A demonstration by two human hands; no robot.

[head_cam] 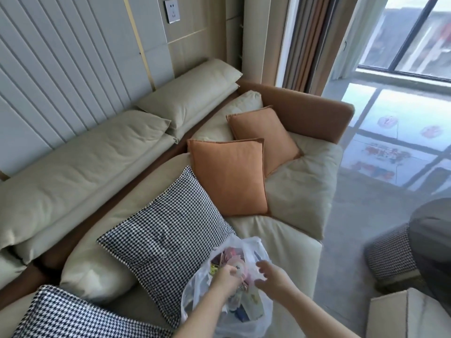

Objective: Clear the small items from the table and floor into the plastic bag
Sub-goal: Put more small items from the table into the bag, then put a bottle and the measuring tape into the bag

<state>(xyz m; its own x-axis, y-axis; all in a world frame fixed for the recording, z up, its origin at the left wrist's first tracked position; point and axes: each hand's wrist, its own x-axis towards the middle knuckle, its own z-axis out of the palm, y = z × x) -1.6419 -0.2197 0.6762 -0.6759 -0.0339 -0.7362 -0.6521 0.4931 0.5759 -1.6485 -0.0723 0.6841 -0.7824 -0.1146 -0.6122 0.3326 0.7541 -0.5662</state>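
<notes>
On the smooth sofa [275, 237], left hand [225, 276] pinches crinkly plastic bag [258, 250]; right hand [269, 276] grip wide.

Both my forearms run off the bottom edge. My left hand [225, 276] is curled into the mouth of the plastic bag [263, 311], so its fingertips are hidden among the small items [234, 267], which are too jumbled and blurred to tell apart. The bag's bottom and the nearest checked cushion [73, 313] are cut off too.
</notes>
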